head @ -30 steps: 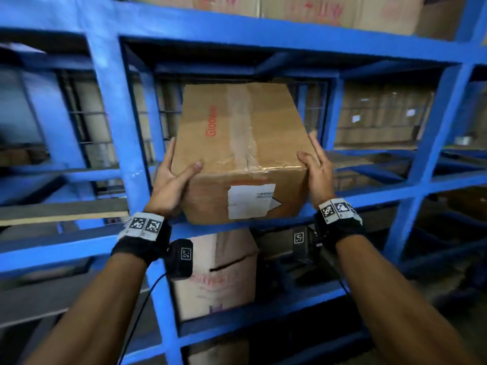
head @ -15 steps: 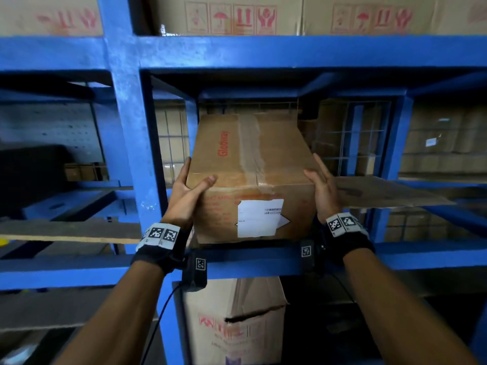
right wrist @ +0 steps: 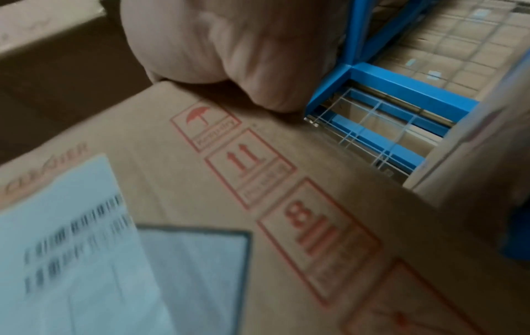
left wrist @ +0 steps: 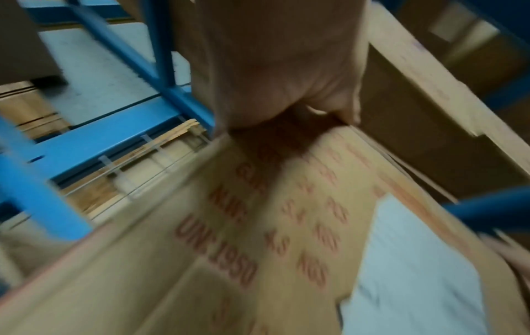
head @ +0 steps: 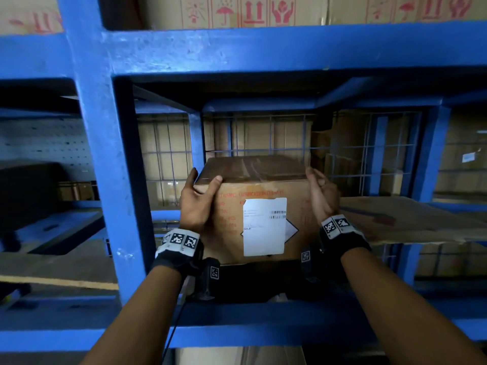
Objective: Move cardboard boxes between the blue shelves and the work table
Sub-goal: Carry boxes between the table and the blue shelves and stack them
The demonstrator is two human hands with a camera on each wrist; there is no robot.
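Observation:
A brown cardboard box (head: 253, 185) with red print and a white label stands in a bay of the blue shelf (head: 263, 335), its front face toward me. My left hand (head: 200, 204) holds its upper left corner, thumb hooked over the top edge and fingers along the left side. My right hand (head: 321, 196) is at the upper right edge with loosely bent fingers, the palm facing the box's side. In the left wrist view the left hand (left wrist: 272, 63) lies on the box (left wrist: 258, 226). The right wrist view shows the right hand (right wrist: 229, 56) at the top edge of the box (right wrist: 258, 181).
A thick blue upright (head: 105, 180) stands just left of the box. Wire mesh (head: 342, 154) closes the back of the bay, with more cartons behind it. A flat cardboard sheet (head: 408, 219) lies on the shelf to the right. Cartons (head: 237, 11) fill the level above.
The box has gone from tilted in both hands to deeper and level in the shelf bay. My right hand's grip on its side has loosened; the left still holds the corner.

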